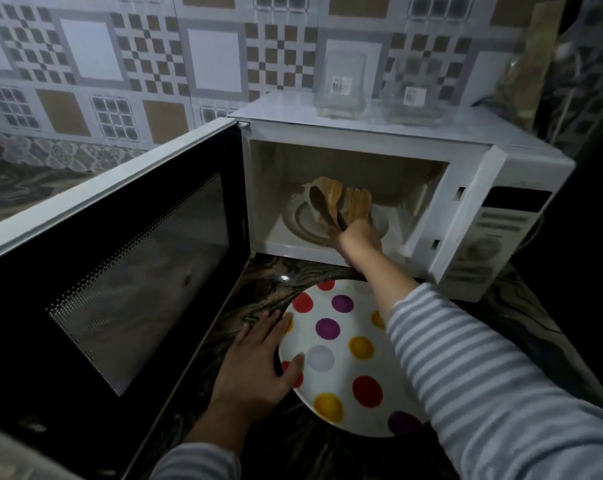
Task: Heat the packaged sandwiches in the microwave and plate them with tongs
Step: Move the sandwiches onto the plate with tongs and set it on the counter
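Note:
The white microwave point(466, 188) stands open, its dark door point(120, 271) swung out to the left. Inside, toasted sandwiches point(357, 199) rest on the glass turntable point(294, 220). My right hand point(360, 239) reaches into the cavity, shut on dark tongs point(324, 207) whose tips close around the left sandwich. On the counter in front lies a white plate point(348, 362) with red, purple and yellow dots; nothing is on it. My left hand point(262, 362) grips the plate's left rim, thumb on top.
Two clear glass containers point(341, 86) with barcode labels stand on top of the microwave. The control panel with a dial point(483, 249) is on the right. The open door blocks the left side of the dark marbled counter point(275, 271). A patterned tiled wall is behind.

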A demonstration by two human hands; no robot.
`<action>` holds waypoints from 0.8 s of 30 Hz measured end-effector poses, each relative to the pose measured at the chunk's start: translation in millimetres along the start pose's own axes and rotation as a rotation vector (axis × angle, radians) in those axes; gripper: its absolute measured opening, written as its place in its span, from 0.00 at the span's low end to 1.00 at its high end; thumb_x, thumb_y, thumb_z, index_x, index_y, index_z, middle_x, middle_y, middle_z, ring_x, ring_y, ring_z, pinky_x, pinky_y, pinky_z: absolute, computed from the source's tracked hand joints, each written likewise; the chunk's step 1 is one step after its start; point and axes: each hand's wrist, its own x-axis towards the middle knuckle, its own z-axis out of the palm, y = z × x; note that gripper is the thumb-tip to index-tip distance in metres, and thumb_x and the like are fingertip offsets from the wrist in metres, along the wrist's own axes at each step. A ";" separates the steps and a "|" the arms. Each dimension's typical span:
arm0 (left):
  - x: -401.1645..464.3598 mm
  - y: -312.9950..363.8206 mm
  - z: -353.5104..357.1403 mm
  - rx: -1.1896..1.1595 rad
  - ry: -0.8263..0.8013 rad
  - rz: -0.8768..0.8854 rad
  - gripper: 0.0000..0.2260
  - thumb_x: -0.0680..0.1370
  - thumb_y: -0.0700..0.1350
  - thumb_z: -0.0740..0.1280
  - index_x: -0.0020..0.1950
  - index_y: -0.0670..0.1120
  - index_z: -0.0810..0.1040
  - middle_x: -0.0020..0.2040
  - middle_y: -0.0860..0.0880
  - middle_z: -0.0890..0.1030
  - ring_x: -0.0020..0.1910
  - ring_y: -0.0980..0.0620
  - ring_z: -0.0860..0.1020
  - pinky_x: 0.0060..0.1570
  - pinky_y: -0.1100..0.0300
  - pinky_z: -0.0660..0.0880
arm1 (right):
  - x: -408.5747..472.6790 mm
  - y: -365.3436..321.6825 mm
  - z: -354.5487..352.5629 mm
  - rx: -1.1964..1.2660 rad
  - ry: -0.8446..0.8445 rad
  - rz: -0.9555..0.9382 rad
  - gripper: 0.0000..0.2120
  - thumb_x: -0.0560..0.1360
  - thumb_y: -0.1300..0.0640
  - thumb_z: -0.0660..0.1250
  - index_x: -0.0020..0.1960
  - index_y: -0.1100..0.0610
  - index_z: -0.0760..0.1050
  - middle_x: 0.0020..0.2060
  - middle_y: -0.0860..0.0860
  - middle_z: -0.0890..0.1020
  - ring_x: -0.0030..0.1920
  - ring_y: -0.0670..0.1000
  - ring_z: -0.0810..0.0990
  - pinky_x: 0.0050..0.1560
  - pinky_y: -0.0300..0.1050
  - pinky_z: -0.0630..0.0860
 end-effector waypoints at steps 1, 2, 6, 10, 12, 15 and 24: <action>0.0 0.5 -0.4 -0.004 0.001 -0.002 0.37 0.71 0.70 0.46 0.77 0.57 0.53 0.77 0.56 0.57 0.76 0.58 0.52 0.73 0.61 0.45 | -8.7 4.0 -5.1 -0.004 -0.009 -0.039 0.13 0.78 0.47 0.63 0.48 0.58 0.76 0.40 0.53 0.80 0.42 0.56 0.79 0.41 0.47 0.75; 0.2 0.6 -0.2 -0.008 0.002 -0.004 0.37 0.70 0.70 0.46 0.77 0.57 0.54 0.77 0.55 0.58 0.76 0.57 0.53 0.74 0.60 0.46 | -20.8 8.7 -10.6 -0.007 -0.004 -0.087 0.13 0.77 0.46 0.64 0.48 0.56 0.76 0.40 0.52 0.80 0.41 0.55 0.79 0.39 0.46 0.73; 1.1 1.9 -0.1 -0.017 0.010 -0.009 0.38 0.69 0.70 0.48 0.77 0.54 0.58 0.76 0.52 0.61 0.76 0.54 0.57 0.74 0.55 0.50 | -76.8 38.6 -27.0 -0.009 -0.022 -0.154 0.11 0.77 0.45 0.65 0.45 0.53 0.74 0.36 0.49 0.78 0.40 0.55 0.79 0.35 0.42 0.70; 0.0 4.7 -1.6 0.025 -0.021 -0.022 0.40 0.68 0.70 0.45 0.77 0.54 0.57 0.77 0.52 0.59 0.76 0.54 0.54 0.74 0.56 0.47 | -131.8 76.3 -39.4 -0.070 -0.037 -0.141 0.09 0.76 0.46 0.66 0.45 0.52 0.74 0.34 0.45 0.76 0.41 0.51 0.78 0.29 0.39 0.63; -0.1 5.4 -2.1 0.054 -0.030 -0.022 0.41 0.67 0.70 0.43 0.77 0.53 0.57 0.77 0.51 0.59 0.76 0.54 0.54 0.74 0.56 0.47 | -154.0 94.3 -41.4 -0.114 -0.040 -0.142 0.09 0.76 0.45 0.66 0.46 0.51 0.73 0.37 0.45 0.75 0.41 0.50 0.75 0.31 0.40 0.64; 0.5 4.3 -0.4 0.067 -0.042 -0.024 0.42 0.67 0.70 0.43 0.77 0.53 0.56 0.77 0.50 0.59 0.76 0.53 0.54 0.74 0.56 0.47 | -180.1 118.0 -39.0 -0.156 -0.028 -0.158 0.15 0.75 0.44 0.67 0.53 0.54 0.74 0.46 0.50 0.80 0.48 0.52 0.79 0.40 0.43 0.69; 0.6 4.1 2.4 0.112 -0.079 -0.030 0.43 0.66 0.69 0.40 0.78 0.52 0.53 0.78 0.51 0.55 0.77 0.53 0.52 0.74 0.55 0.46 | -217.0 145.0 -25.8 -0.311 0.011 -0.221 0.21 0.75 0.37 0.61 0.56 0.53 0.73 0.51 0.49 0.78 0.50 0.53 0.78 0.39 0.42 0.67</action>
